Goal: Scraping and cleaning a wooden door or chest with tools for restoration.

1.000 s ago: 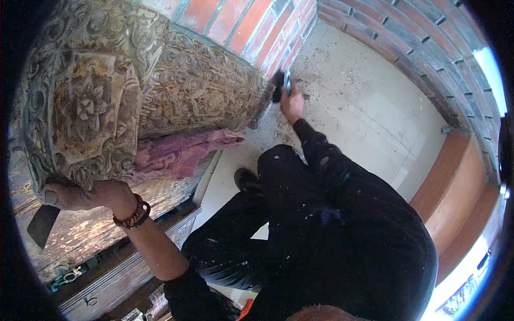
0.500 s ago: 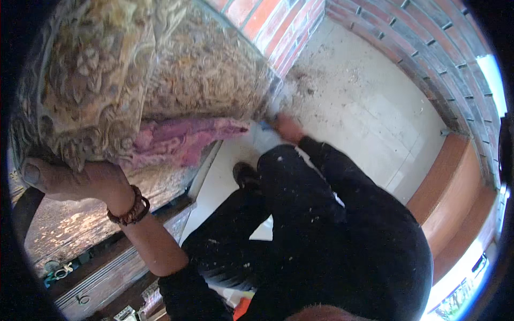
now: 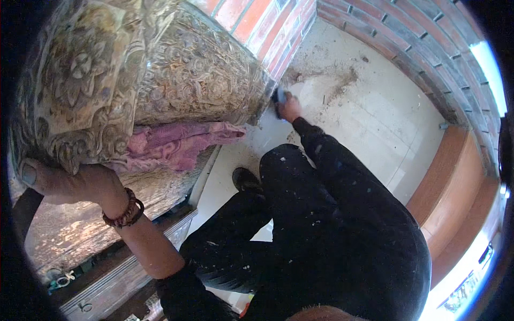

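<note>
My left hand (image 3: 75, 184) is closed at the lower edge of the carved wooden piece (image 3: 182, 75), its thumb outside and some of its fingers hidden. A beaded bracelet (image 3: 127, 209) circles that wrist. Down at the floor, my right hand (image 3: 289, 108) grips a small dark tool with a light-blue part (image 3: 279, 97); its exact kind is hard to make out. The tool is close to the corner of the carved piece and the brick wall. A crumpled pink cloth (image 3: 182, 144) hangs below the carving, over a worn wooden surface (image 3: 107, 224).
Brown dirt (image 3: 342, 85) is strewn over the pale tiled floor (image 3: 369, 128). Brick walls (image 3: 251, 24) meet at the far corner. A brown wooden step (image 3: 444, 182) runs along the right. My bent knee (image 3: 284, 160) and a dark shoe (image 3: 245, 179) are between my arms.
My right hand has moved forward along the floor with the tool, toward the wall corner. Dirt there now lies in a streak farther right. The left hand stays at the carving's edge.
</note>
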A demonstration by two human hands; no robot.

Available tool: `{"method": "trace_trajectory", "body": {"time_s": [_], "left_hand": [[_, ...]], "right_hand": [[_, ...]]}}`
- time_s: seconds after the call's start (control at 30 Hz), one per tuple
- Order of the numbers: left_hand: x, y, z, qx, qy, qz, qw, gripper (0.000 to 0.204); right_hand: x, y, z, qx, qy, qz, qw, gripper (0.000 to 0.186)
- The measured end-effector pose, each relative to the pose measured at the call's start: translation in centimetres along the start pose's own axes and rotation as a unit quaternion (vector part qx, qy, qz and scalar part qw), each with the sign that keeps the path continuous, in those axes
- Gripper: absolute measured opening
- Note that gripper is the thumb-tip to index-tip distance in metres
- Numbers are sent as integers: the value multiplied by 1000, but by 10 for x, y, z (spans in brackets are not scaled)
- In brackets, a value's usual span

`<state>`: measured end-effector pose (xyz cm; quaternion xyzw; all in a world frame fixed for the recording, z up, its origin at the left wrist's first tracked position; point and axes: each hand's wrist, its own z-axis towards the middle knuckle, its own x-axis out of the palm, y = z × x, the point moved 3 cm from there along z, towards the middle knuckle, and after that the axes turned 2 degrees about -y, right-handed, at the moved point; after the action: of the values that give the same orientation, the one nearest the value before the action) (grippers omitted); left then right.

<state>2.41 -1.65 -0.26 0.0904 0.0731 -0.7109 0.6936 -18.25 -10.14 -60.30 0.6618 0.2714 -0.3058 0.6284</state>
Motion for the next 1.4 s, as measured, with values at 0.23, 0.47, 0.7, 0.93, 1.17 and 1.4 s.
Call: {"method": "trace_trajectory", "body": {"time_s": [0.23, 0.47, 0.7, 0.93, 1.17, 1.4], "left_hand": [[-2, 5, 1, 33, -20, -76, 996, 54], [0, 10, 4, 2, -17, -86, 996, 48], [8, 19, -1, -128, -26, -247, 960, 49], [-18, -1, 5, 120, -22, 25, 992, 46], [-29, 29, 2, 122, 51, 16, 991, 48], [3, -3, -3, 5, -1, -116, 993, 48]], "right_hand": [[-46, -31, 42, 287, -129, 317, 895, 51], [46, 10, -46, 274, 106, 371, 881, 34], [-16, 25, -9, 205, -8, 415, 887, 38], [-40, 69, -40, 155, -28, 546, 823, 42], [-44, 89, -41, 166, 12, 454, 875, 31], [-6, 46, -25, 196, 42, 183, 962, 32]]}}
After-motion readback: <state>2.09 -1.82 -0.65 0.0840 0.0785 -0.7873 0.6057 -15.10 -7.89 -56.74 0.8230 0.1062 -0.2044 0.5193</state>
